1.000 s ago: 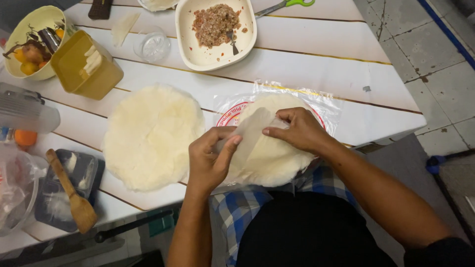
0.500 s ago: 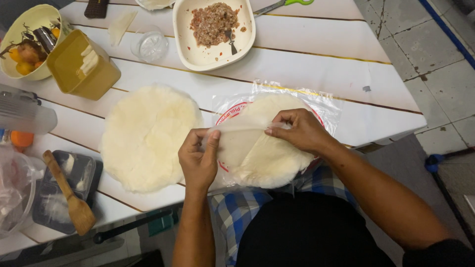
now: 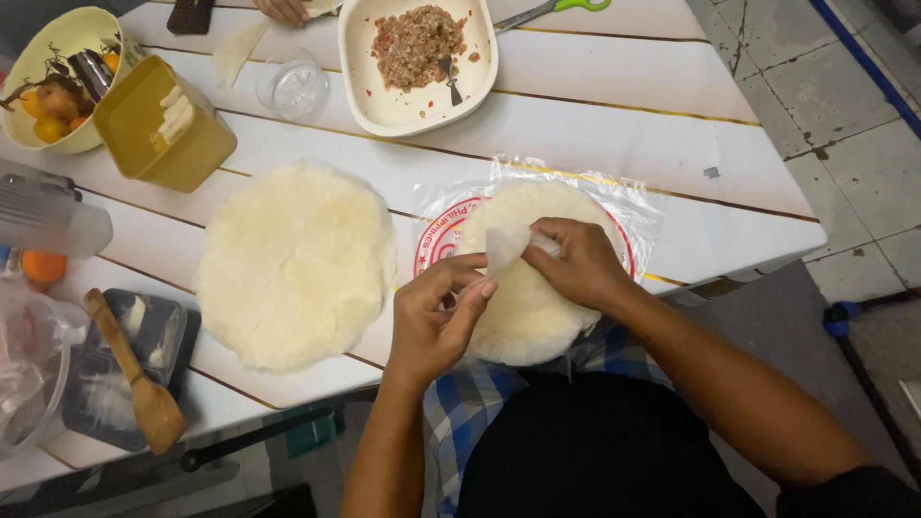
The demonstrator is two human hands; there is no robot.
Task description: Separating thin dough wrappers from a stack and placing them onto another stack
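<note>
Hands (image 3: 508,288) work over white striped table (image 3: 595,96) beside grey tiled floor (image 3: 844,115).

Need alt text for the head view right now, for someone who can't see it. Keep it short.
Both hands pinch one thin, pale wrapper sheet above a round stack of wrappers lying on its clear plastic bag: left hand at the near edge, right hand on top. A second round stack lies to the left, a white dish of minced filling beyond.
</note>
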